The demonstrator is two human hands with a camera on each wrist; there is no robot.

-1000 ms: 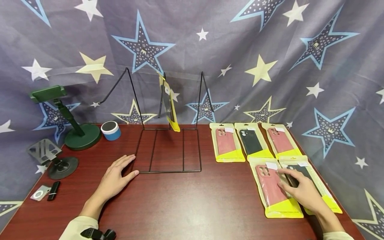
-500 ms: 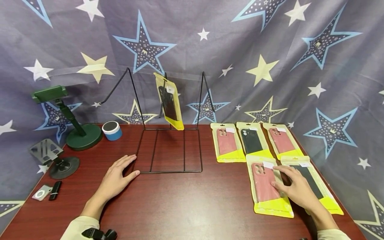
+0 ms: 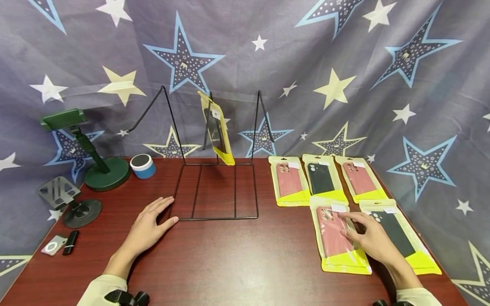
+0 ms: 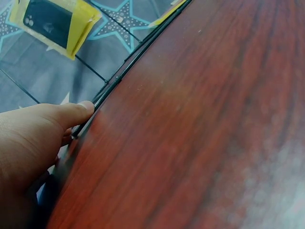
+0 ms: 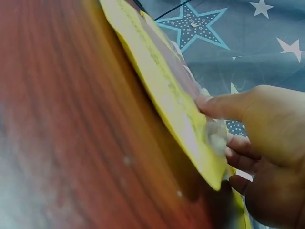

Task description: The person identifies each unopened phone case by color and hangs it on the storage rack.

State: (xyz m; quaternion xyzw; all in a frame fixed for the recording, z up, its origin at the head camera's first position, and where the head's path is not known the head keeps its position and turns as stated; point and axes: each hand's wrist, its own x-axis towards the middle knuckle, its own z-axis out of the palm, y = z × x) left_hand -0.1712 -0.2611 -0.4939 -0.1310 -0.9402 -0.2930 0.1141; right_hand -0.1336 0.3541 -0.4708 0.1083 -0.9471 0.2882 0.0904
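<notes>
My left hand [image 3: 147, 229] lies flat on the red-brown table [image 3: 237, 263], fingers straight, its thumb [image 4: 71, 112] against the front left corner of a black wire display stand [image 3: 218, 219]. One yellow-edged packet with a black phone case [image 3: 217, 131] hangs on the stand's middle hook. My right hand [image 3: 369, 240] pinches the right edge of a packet holding a pink phone case [image 3: 331, 238]. In the right wrist view the thumb [image 5: 224, 106] lies on top of this pink packet [image 5: 162, 81], the fingers curl beneath, and that edge is raised off the table. A black-case packet [image 3: 398, 238] lies just to its right.
Behind lie three more packets in a row, pink [image 3: 289, 180], black [image 3: 321, 178] and pink [image 3: 357, 178]. At the left stand a green phone holder [image 3: 88, 148], a blue-and-white round tin [image 3: 142, 165], a grey folding stand [image 3: 63, 197] and two small items [image 3: 57, 245]. Starred cloth hangs behind.
My right hand has drawn the pink packet leftward, away from the black one, and lifted its right edge. The hanging packet has swung a little. The left hand has not moved.
</notes>
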